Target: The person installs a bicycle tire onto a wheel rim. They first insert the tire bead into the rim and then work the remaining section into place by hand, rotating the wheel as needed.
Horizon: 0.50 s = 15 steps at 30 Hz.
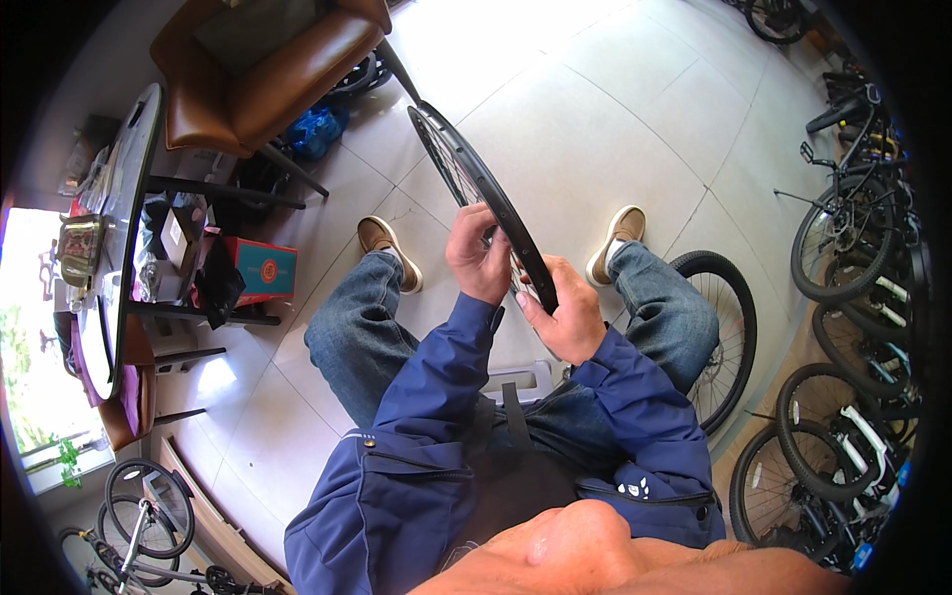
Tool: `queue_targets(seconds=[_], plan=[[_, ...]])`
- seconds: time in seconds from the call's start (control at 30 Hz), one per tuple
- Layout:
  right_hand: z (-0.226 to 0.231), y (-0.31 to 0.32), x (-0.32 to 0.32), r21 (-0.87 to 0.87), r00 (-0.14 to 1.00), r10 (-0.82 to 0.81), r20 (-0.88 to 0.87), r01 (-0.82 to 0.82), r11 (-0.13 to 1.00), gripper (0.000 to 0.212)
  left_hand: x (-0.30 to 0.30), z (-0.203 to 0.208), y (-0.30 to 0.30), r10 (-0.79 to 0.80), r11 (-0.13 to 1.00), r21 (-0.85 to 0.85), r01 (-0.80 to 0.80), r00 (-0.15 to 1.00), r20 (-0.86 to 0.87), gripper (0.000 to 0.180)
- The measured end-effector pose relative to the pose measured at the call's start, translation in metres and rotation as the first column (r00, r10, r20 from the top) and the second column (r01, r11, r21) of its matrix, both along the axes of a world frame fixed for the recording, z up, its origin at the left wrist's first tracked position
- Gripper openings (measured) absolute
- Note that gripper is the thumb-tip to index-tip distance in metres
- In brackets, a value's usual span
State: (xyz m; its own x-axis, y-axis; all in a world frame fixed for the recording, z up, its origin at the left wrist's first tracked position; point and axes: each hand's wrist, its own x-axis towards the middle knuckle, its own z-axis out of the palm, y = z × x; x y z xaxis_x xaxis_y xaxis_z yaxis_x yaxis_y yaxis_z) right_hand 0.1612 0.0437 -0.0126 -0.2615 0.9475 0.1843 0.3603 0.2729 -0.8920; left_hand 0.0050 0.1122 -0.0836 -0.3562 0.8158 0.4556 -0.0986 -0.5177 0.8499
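Observation:
A black bicycle wheel rim [490, 190] with no tyre on it stands nearly edge-on before me, tilted away to the upper left. Thin spokes show along its left side. My left hand [478, 254] is closed at the spoke side of the wheel, fingers bent inward; exactly what its fingertips pinch is hidden. Around the near end of the rim my right hand [567, 315] is closed, with the thumb on the close side and the fingers behind. Below my hands, between my knees, part of a light grey plastic piece [521, 381] shows.
Beside my right leg rests a tyred bicycle wheel [739, 342]. Several bicycles [843, 238] line the right side. At left are a table [134, 228] with goods, a red-and-teal box [260, 270], and a brown chair [273, 74]. Another bicycle [139, 535] stands lower left.

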Motion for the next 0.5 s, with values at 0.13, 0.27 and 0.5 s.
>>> queue_targets(seconds=[0.13,0.27,0.5], plan=[[0.000,0.001,0.000,0.013,1.000,-0.004,-0.001,0.004,1.000,0.046,0.002,0.003,-0.001,-0.018,1.000,-0.009,0.018,1.000,0.001,0.009],[0.001,0.001,0.000,0.004,1.000,-0.003,-0.007,0.003,1.000,0.047,-0.003,0.004,-0.003,-0.075,0.997,-0.027,0.072,0.989,-0.126,0.016],[0.002,0.001,0.001,0.020,1.000,0.001,0.007,-0.001,1.000,0.047,0.008,0.003,-0.002,-0.097,0.995,-0.014,0.099,0.991,0.096,0.014]])
